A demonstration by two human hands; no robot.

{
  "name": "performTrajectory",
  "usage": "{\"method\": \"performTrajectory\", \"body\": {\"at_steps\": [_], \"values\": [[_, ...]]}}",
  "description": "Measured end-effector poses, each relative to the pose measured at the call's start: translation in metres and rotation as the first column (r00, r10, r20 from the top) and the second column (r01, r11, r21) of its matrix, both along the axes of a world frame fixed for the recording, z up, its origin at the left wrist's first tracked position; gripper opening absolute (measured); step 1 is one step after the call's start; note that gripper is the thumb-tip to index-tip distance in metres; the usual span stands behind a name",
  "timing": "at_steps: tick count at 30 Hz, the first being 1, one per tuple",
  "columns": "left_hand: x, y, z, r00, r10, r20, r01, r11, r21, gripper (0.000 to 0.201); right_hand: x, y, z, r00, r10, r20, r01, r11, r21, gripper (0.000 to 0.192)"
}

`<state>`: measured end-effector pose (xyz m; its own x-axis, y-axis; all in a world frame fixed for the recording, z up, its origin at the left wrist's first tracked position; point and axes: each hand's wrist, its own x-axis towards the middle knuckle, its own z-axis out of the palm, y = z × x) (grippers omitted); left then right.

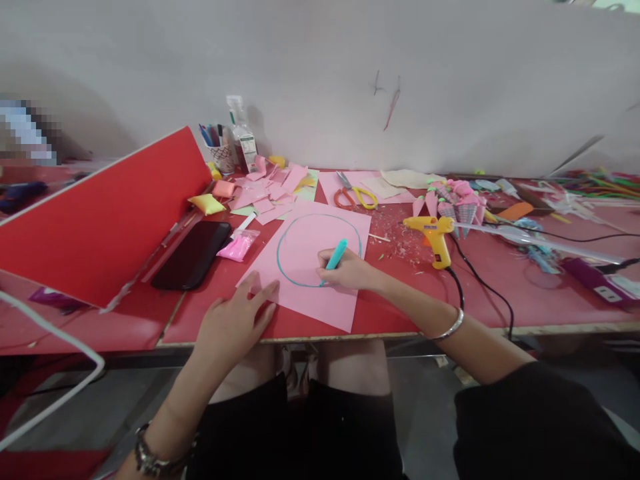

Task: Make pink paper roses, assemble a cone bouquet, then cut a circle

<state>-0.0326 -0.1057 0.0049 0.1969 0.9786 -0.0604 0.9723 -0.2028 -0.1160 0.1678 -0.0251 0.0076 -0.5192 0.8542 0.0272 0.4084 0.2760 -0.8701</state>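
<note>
- Phone (191,254): lies left of the sheet, well apart; no interference.
- Left hand (235,323): fingers spread flat on the near-left corner of the sheet (309,267). Press down so the sheet cannot turn.
- Right hand (349,270): closed around the marker (334,258), tip on the circle (319,249) at its near edge. Judgement: the line is almost joined; keep the stroke slow and even.
- Glue gun (433,233): right of the sheet; keep the forearm off its cord.

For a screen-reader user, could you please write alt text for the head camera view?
The right hand holds a teal marker on a circle drawn on pink paper, which the left hand presses flat on a red table. Scissors and a yellow glue gun lie behind.
</note>
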Motion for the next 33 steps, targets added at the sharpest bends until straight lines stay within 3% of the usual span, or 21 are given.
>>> {"method": "performTrajectory", "body": {"at_steps": [19,33], "values": [[0.001,0.0,0.002,1.0,0.009,-0.017,-0.009,0.999,-0.033,0.042,0.032,0.0,0.008,0.99,-0.111,0.092,0.109,0.994,0.023,0.018],[0.001,0.0,0.003,0.999,0.005,-0.034,-0.007,0.999,-0.045,0.042,0.057,0.013,0.009,0.964,-0.205,0.167,0.18,0.971,0.155,0.016]]}}
